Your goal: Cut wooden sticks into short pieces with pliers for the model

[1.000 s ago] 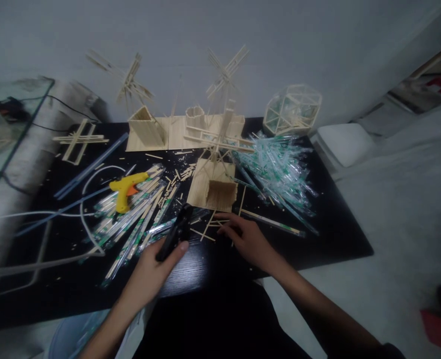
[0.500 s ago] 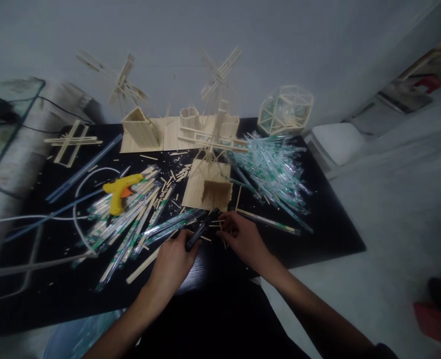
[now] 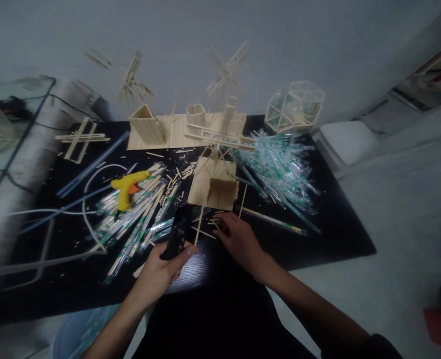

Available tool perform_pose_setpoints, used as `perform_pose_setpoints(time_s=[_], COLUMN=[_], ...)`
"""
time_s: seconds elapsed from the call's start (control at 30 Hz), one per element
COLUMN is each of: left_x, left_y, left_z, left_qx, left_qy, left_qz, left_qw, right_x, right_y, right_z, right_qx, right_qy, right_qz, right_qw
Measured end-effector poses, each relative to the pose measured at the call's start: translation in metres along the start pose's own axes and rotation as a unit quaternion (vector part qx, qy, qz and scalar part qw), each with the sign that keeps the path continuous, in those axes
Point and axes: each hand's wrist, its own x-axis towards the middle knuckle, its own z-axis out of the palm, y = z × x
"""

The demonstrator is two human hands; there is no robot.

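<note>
My left hand is closed around a dark, elongated hand tool whose kind is unclear. Between its thumb and fingers it also pinches a thin wooden stick that points away from me. To the right, my right hand rests low over the black table with curled fingers. Its fingertips meet at some short stick pieces; whether one is gripped I cannot make out. Just beyond both hands stands a stick-built windmill model with a square box on its base and crossed blades.
A yellow glue gun lies on wrapped chopsticks at left. Clear green-printed wrappers are heaped at right. More windmill models line the back, near a faceted stick frame. A white stool stands beside the black table.
My left hand has drawn back toward me and left, its dark tool tilting more upright, and now pinches a long thin stick. My right hand stays near the short pieces. The view has shifted slightly.
</note>
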Motion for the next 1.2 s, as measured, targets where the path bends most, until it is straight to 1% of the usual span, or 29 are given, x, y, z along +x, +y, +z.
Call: perform_pose_setpoints(time_s=[0.07,0.13,0.27,0.33,0.43,0.5,0.6,0.73,0.83,0.9,1.0,1.07,1.13,1.2], left_x=[-0.002,-0.002,-0.001,0.000,0.002,0.004,0.006,0.004,0.004,0.004,0.006,0.006,0.005,0.004], left_y=[0.000,0.001,0.003,0.002,0.000,-0.001,-0.002,-0.001,-0.002,-0.004,-0.007,-0.008,-0.008,-0.007], left_z=[0.001,0.002,0.006,0.007,0.009,0.011,0.013,0.014,0.013,0.012,0.011,0.011,0.011,0.011], left_qx=[-0.069,-0.111,-0.129,-0.120,-0.102,-0.091,-0.086,-0.078,-0.081,-0.087,-0.096,-0.103,-0.109,-0.110], left_qy=[-0.008,-0.010,-0.030,-0.031,-0.008,0.011,0.024,0.033,0.047,0.055,0.056,0.058,0.063,0.067], left_qz=[-0.020,-0.019,-0.016,-0.013,-0.008,-0.010,-0.015,-0.009,-0.010,-0.014,-0.016,-0.016,-0.016,-0.013], left_qw=[0.997,0.994,0.991,0.992,0.995,0.996,0.996,0.996,0.996,0.995,0.994,0.993,0.992,0.992], right_x=[0.001,0.001,0.003,0.003,0.003,0.001,-0.001,-0.004,-0.004,-0.004,-0.005,-0.005,-0.004,-0.002], right_y=[-0.004,-0.011,-0.023,-0.025,-0.021,-0.017,-0.014,-0.019,-0.024,-0.026,-0.025,-0.026,-0.027,-0.030], right_z=[-0.001,-0.004,-0.015,-0.019,-0.020,-0.018,-0.012,-0.008,-0.009,-0.011,-0.013,-0.012,-0.009,-0.003], right_qx=[0.010,0.056,0.183,0.192,0.143,0.097,0.029,-0.046,-0.089,-0.112,-0.143,-0.168,-0.187,-0.190], right_qy=[0.018,0.024,-0.057,-0.054,-0.018,-0.021,-0.068,-0.124,-0.152,-0.160,-0.152,-0.134,-0.115,-0.107], right_qz=[-0.004,0.003,0.030,0.044,0.069,0.077,0.074,0.072,0.072,0.071,0.069,0.062,0.042,0.008], right_qw=[1.000,0.998,0.981,0.979,0.987,0.992,0.995,0.989,0.982,0.978,0.976,0.975,0.975,0.976])
